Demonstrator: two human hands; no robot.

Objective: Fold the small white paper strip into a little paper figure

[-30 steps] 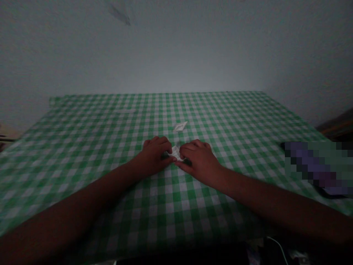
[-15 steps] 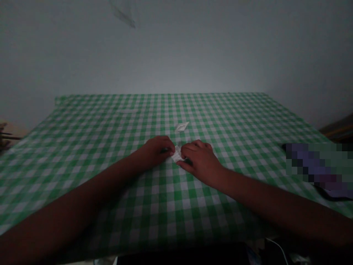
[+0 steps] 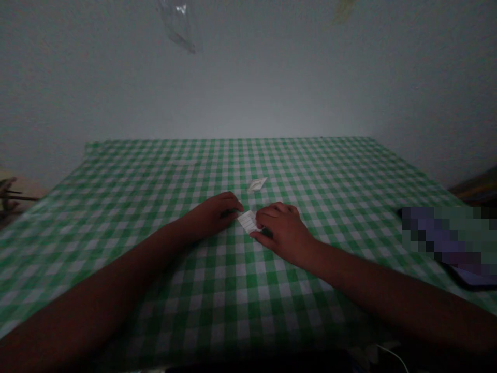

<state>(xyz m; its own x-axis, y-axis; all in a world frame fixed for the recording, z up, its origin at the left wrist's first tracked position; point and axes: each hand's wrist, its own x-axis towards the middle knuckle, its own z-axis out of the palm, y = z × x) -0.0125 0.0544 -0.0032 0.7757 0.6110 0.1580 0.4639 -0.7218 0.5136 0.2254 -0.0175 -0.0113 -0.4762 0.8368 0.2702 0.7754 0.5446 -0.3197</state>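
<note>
A small white piece of paper (image 3: 247, 221) with faint lines lies between my hands at the middle of the table. My right hand (image 3: 285, 223) grips its right side, with the thumb below and the curled fingers above. At the left corner of the paper, my left hand (image 3: 221, 211) has thumb and forefinger closed against the edge. The fingertips are dim and small in view. Just beyond, a small folded paper piece (image 3: 258, 184) rests on the tablecloth, touched by neither hand.
A green and white checked tablecloth (image 3: 248, 290) covers the table. A dark-edged device (image 3: 471, 282), partly blurred out, lies at the right edge. A pale strip (image 3: 184, 162) rests at the far left. Behind stands a wall with a clear plastic bag (image 3: 179, 23).
My left fingers have drawn back slightly to the left, so more of the lined paper shows. My right hand stays nearly in place. The camera view has tilted up a little.
</note>
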